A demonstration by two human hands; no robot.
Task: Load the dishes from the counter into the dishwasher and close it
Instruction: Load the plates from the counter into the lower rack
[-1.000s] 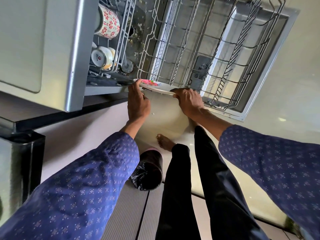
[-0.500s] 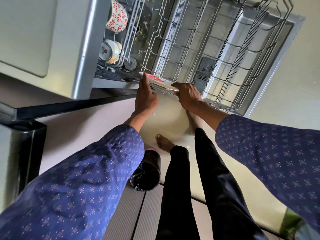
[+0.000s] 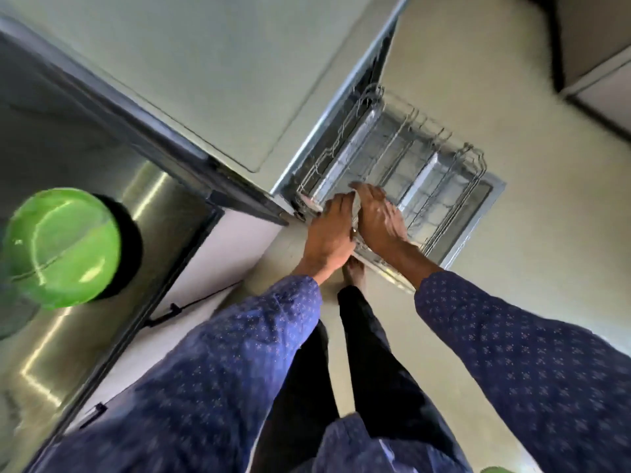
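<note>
The dishwasher's lower wire rack [image 3: 426, 158] is pulled out over the open door [image 3: 491, 203]. My two hands meet at the rack's near left corner. A pale plate [image 3: 356, 209] shows only as a thin sliver between them, and the hands hide the rest of it. My left hand [image 3: 331, 233] holds it from the left. From the right, my right hand [image 3: 379, 216] lies over it with its fingers reaching past the top edge. The frame is blurred by motion. The upper rack and its cups are out of sight.
A green bowl [image 3: 61, 247] sits on the steel counter [image 3: 153, 206] at the left. The grey cabinet front [image 3: 205, 80] runs above the dishwasher. My legs and a bare foot [image 3: 355, 271] stand on the pale floor just before the open door.
The view has swung up and left, bringing the counter and green bowl into sight. Both hands have closed together and the plate has turned from flat to nearly edge-on at the rack's corner.
</note>
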